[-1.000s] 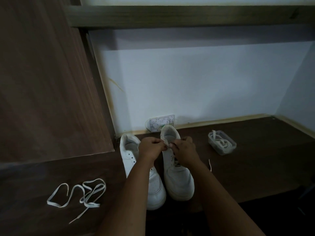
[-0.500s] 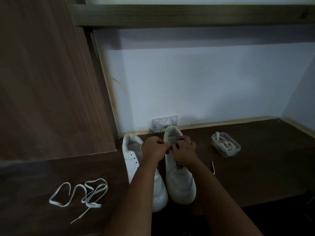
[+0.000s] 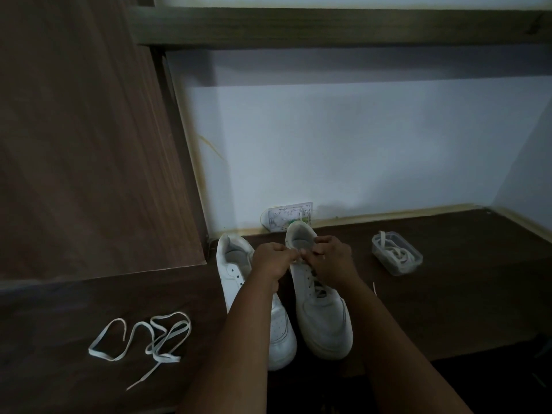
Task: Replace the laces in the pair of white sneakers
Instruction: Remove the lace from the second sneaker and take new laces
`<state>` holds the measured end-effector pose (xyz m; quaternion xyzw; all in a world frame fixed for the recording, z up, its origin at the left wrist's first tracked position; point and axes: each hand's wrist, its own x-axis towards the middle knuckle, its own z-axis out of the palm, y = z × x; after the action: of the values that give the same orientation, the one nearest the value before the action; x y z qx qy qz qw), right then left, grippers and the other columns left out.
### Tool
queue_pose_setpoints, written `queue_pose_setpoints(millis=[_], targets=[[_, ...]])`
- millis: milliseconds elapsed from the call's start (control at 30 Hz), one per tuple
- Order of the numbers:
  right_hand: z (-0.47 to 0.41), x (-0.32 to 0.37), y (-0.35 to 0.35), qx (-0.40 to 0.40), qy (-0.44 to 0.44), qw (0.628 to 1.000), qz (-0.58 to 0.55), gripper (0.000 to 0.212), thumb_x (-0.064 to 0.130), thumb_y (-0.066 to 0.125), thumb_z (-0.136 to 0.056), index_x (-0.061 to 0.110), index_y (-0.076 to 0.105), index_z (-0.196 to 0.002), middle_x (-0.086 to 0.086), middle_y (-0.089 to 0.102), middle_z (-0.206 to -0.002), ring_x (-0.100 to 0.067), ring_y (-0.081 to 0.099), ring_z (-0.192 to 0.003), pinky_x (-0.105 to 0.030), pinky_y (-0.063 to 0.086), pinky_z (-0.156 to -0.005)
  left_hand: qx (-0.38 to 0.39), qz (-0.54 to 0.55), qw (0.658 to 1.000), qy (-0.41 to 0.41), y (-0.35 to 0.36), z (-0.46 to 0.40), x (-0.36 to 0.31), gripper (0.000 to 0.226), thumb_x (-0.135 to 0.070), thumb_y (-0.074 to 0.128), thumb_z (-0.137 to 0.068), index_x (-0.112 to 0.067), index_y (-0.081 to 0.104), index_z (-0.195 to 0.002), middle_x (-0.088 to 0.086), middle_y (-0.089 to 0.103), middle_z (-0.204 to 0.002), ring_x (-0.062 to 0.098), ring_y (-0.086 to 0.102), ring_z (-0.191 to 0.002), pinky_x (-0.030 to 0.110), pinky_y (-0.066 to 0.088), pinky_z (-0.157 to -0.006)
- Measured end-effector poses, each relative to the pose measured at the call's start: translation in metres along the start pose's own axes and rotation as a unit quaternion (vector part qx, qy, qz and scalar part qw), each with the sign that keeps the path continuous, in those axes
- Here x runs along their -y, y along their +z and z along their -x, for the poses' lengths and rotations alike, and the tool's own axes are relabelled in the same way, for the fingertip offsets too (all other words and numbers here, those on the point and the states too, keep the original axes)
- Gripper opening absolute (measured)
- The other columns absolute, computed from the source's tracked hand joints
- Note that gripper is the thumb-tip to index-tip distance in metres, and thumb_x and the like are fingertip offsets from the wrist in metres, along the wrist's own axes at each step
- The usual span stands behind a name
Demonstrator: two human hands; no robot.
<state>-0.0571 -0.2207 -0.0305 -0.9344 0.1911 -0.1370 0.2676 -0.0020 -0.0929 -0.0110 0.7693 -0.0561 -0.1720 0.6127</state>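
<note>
Your two white shoes stand side by side on the dark wood floor; each one runs long from heel to toe, with the heels far from you by the wall and the toes pointing back at you. The right shoe is under your fingers; it is plain white and a bit dull in the dim light, with lace crossing its middle. Your left hand and right hand meet over its open top, fingers curled tight and pinching a bit of white lace between them. The left shoe sits just beside your left fingers with bare holes. A loose lace lies well left of your fingers; a clear box of laces sits off to their right.
</note>
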Motion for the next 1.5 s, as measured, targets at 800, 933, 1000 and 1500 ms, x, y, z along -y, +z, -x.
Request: queue_pose_setpoints(millis=[800, 933, 1000, 1500], targets=[[0.011, -0.005, -0.008, -0.045, 0.002, 0.969, -0.244, 0.022, 0.03, 0.073, -0.079, 0.01, 0.07, -0.072, 0.001, 0.062, -0.078, -0.008, 0.058, -0.074, -0.019, 0.047, -0.061, 0.025, -0.057, 0.998, 0.015, 0.0, 0.008, -0.003, 0.02, -0.017, 0.072, -0.08, -0.009, 0.065, -0.063, 0.005, 0.062, -0.065, 0.015, 0.059, -0.061, 0.027, 0.048, -0.059], [0.003, -0.011, -0.003, -0.021, -0.116, 0.993, 0.033, 0.03, 0.038, 0.05, -0.088, 0.02, 0.073, -0.082, -0.002, 0.067, -0.093, -0.024, 0.061, -0.091, -0.032, 0.047, -0.076, 0.051, -0.11, 0.99, 0.074, 0.0, 0.009, -0.001, 0.021, -0.026, 0.064, -0.091, -0.015, 0.056, -0.076, 0.004, 0.059, -0.078, 0.015, 0.057, -0.07, 0.026, 0.045, -0.061], [0.006, -0.007, -0.007, -0.039, -0.113, 0.992, 0.028, 0.022, 0.028, 0.055, -0.088, 0.016, 0.073, -0.088, -0.004, 0.06, -0.105, -0.026, 0.05, -0.102, -0.032, 0.042, -0.081, 0.066, -0.136, 0.985, 0.081, -0.006, 0.007, -0.001, 0.015, -0.029, 0.064, -0.091, -0.022, 0.053, -0.084, 0.004, 0.063, -0.09, 0.019, 0.062, -0.082, 0.032, 0.051, -0.07], [0.013, -0.003, 0.003, -0.068, 0.047, 0.974, -0.209, 0.018, 0.011, 0.039, -0.099, 0.005, 0.054, -0.092, -0.001, 0.054, -0.08, -0.016, 0.051, -0.076, -0.03, 0.037, -0.067, 0.088, -0.267, 0.931, 0.235, -0.001, -0.007, -0.003, 0.038, -0.005, 0.05, -0.089, -0.025, 0.062, -0.12, 0.006, 0.053, -0.117, 0.02, 0.059, -0.104, 0.034, 0.052, -0.089]])
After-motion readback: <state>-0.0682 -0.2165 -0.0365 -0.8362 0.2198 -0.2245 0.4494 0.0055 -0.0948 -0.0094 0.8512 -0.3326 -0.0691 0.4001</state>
